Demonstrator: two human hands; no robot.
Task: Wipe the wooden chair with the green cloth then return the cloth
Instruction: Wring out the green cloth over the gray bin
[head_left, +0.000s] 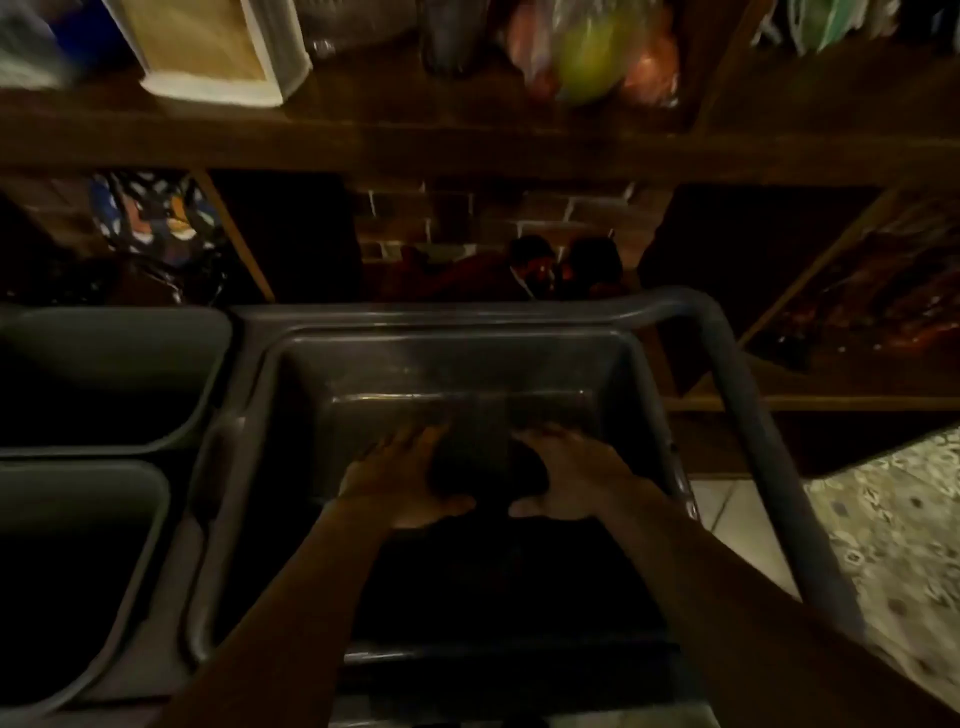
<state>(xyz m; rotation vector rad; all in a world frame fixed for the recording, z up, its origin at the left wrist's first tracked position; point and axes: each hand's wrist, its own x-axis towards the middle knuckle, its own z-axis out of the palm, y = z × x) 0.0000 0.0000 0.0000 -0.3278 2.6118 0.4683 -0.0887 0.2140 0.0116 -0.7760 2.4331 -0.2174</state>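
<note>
Both hands reach down into a dark grey tub, side by side.

Left hand (402, 480) and right hand (563, 475) lie palms down with fingers spread, thumbs pointing toward each other, a dark lump (488, 475) between them (likely the cloth, though its colour is lost in the gloom). Whether either hand grips it, I cannot tell. Around the hands the tub (457, 358) walls show dimly; its near floor is black shadow. Left of the hands sit two grey bins (114, 332), cut off by the frame. Beyond the fingertips runs a wooden shelf (467, 150), blurred.
</note>
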